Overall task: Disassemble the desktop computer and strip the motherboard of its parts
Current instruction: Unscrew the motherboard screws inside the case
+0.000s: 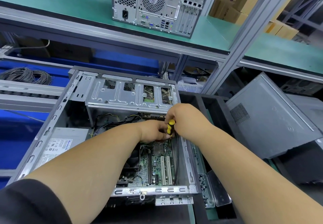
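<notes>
So the desktop computer (108,136) is lying on its side on the worktop with the side panel off, open face up, and both hands are in the far right corner of it, just below the drive cage (129,92). The right hand (185,118) has its fingers wrapped around a yellow and black screwdriver (171,127), held roughly upright with the tip pointing down into the case. The left hand (153,131) is right beside it, touching or nearly so, fingers curled down around the lower end of the tool. I can't tell if it's steadying the shaft or pinching a screw, since the tip and whatever it's on are hidden behind the hands.

The motherboard (157,160) is still sitting in the case on the right side, with its white expansion slots (166,169) toward the near edge and the power supply (57,146) over on the left. Cables (111,118) are still bunched under the cage.

My guess is this is the early stripping stage: backing out a screw at the far edge of the board, or on something mounted there. Next up probably means keeping the driver square on the head, then lifting the screw out without dropping it into the case. There's a clear parts box (208,188) with small dark screws just right of the case, so that's likely where it goes. A second computer (155,5) sits up on the shelf (52,5), and a loose side panel (272,118) leans at the right.
</notes>
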